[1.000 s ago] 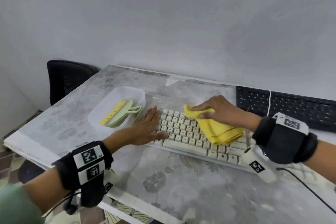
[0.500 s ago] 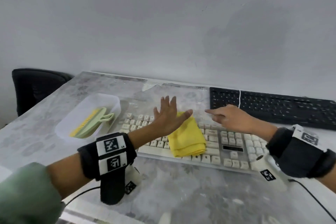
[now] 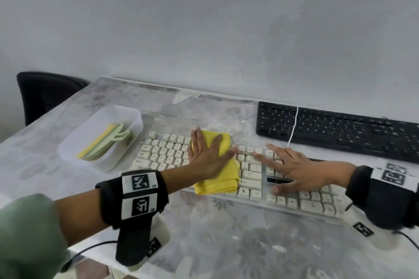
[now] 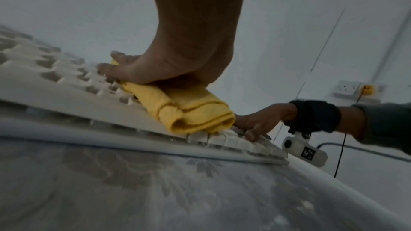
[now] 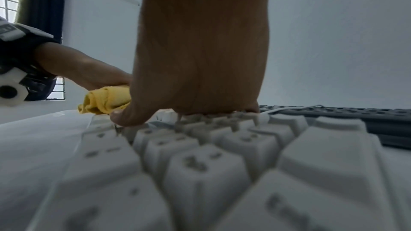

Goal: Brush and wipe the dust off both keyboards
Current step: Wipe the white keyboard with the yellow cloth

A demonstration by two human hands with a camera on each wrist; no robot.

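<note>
Roughly mid-task, near to far:
Table: grey floral-patterned tabletop [image 3: 226,233], nearest the camera, carries everything.
Left hand: left hand [image 3: 205,156] lies flat, fingers spread and straight, palm pressing the folded yellow microfibre cloth [image 3: 223,179] onto the keys; not curled round it.
Cloth: sits on the middle of the beige full-size plastic keyboard [image 3: 249,179], its folded end hanging over the near edge.
Right hand: right hand [image 3: 292,170] is flat and spread too, fingers on the keys just right of the cloth, thumb at the near rows; looks like it is steadying the board.
Tray: white translucent plastic tray [image 3: 74,142] left of the beige keyboard holds the pale green dust brush with yellow bristles [image 3: 106,142], nobody touching it.
Far: black flat keyboard [image 3: 340,133] near the wall, behind and to the right, a thin white cable [image 3: 294,124] draped across it; both hands are away from it.
Progress: judging by the brush parked in the tray, brushing of the beige board seems done and wiping is under way; the black keyboard looks left to do, brush and wipe.
Left wrist view only: cloth's rolled layered folds [image 4: 195,115], wall socket [image 4: 347,89].
Right wrist view only: keycaps close up [image 5: 200,155], a window at far left.
</note>
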